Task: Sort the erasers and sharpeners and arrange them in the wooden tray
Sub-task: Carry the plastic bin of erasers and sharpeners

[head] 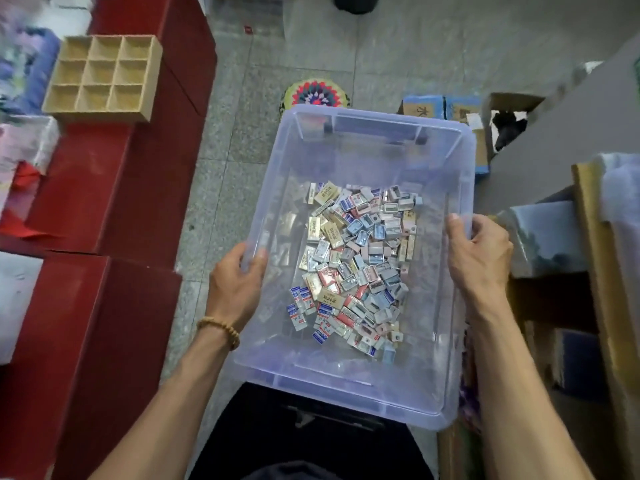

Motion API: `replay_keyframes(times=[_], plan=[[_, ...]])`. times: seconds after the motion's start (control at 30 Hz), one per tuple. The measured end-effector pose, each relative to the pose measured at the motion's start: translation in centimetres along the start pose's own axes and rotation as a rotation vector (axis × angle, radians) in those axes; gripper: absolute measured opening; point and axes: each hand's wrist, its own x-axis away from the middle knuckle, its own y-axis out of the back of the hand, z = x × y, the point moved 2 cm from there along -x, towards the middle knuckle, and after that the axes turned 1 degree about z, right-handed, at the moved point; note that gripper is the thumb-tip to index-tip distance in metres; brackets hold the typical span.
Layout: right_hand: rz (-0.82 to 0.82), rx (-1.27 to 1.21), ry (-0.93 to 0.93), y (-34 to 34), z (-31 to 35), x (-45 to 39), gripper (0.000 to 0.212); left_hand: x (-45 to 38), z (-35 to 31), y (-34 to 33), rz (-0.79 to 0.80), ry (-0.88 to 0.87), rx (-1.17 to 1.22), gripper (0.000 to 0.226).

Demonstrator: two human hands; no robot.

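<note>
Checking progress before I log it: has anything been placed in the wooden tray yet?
No, every compartment of the wooden tray shows bare; the erasers and sharpeners lie mixed in the plastic bin.

A red worktop (114, 188) stands well to the left of the left grip (239, 282), beyond it. A nine-compartment wooden tray (104, 76) rests directly on its top. The speckled floor (228, 140) carries a patterned round stool (316, 93) and cardboard boxes (485, 133) beyond both grips.

Ahead of your fingers you see a crocheted round cushion (316, 93) on the speckled floor (415, 57); cardboard boxes (502, 112) sit beyond them, rightward.
</note>
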Motion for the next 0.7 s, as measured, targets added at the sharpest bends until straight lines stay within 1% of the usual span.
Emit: replay_keyframes(times=[0.13,0.23,0.37,0.47,0.57,0.6,0.7], plan=[[-0.001,-0.003,0.018,-1.2,3.8,-10.8,0.033,-9.2,-5.7,-2.3,0.013,0.032,0.038,0.027],[0.001,0.011,0.002,-2.9,6.5,-18.5,0.032,-17.1,-8.8,-4.3,0.03,0.011,0.047,0.029],[-0.073,-0.026,-0.056,-5.1,9.3,-28.4,0.03,-28.6,-14.2,-7.2,0.087,-0.019,0.059,0.032],[-0.113,-0.034,-0.086,-5.2,11.4,-34.9,0.033,-34.9,-18.8,-9.0,0.119,-0.042,0.037,0.026],[-0.145,-0.06,-0.109,-4.7,12.9,-41.2,0.032,-40.4,-23.5,-10.9,0.148,-0.073,0.06,0.032],[-0.148,-0.064,-0.11,-4.5,13.3,-43.4,0.031,-42.2,-24.9,-11.8,0.147,-0.085,0.047,0.031],[-0.156,-0.05,-0.109,-4.3,14.1,-50.0,0.029,-47.1,-29.2,-15.3,0.142,-0.121,0.005,0.015]])
